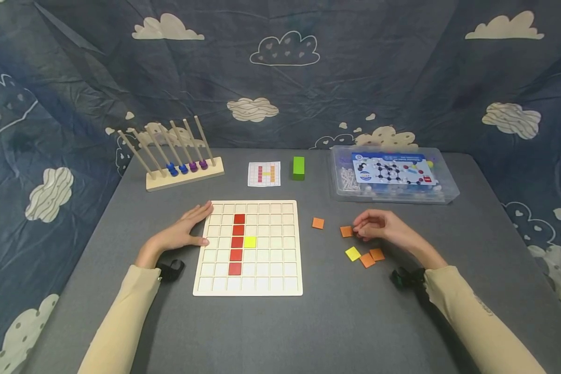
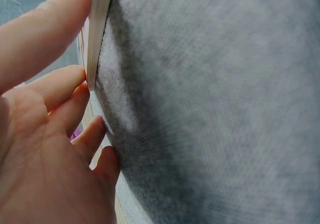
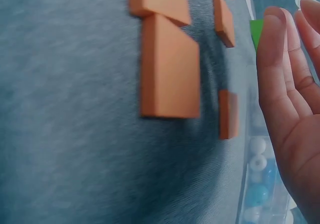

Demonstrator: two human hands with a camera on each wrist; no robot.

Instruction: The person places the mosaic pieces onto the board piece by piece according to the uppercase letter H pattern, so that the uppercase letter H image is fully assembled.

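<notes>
My left hand (image 1: 184, 228) rests at the left edge of a square white grid board (image 1: 271, 285). Its thumb and fingertips touch the board's side, as the left wrist view also shows. On the grid, a column of several red tiles (image 1: 237, 242) has a yellow tile (image 1: 250, 242) against its right side. My right hand (image 1: 378, 227) hovers with bent fingers over loose tiles on the table, and nothing shows between its fingers. An orange tile (image 1: 346, 231) lies by its fingertips; another orange tile (image 3: 228, 114), hidden in the head view, lies beneath the hand.
Nearer me lie a yellow tile (image 1: 352, 253) and two orange tiles (image 1: 372, 257); one orange tile (image 1: 318, 223) is beside the board. Behind stand a peg rack (image 1: 182, 179) with beads, a pattern card (image 1: 264, 174), a green block (image 1: 298, 169) and a clear plastic case (image 1: 392, 195).
</notes>
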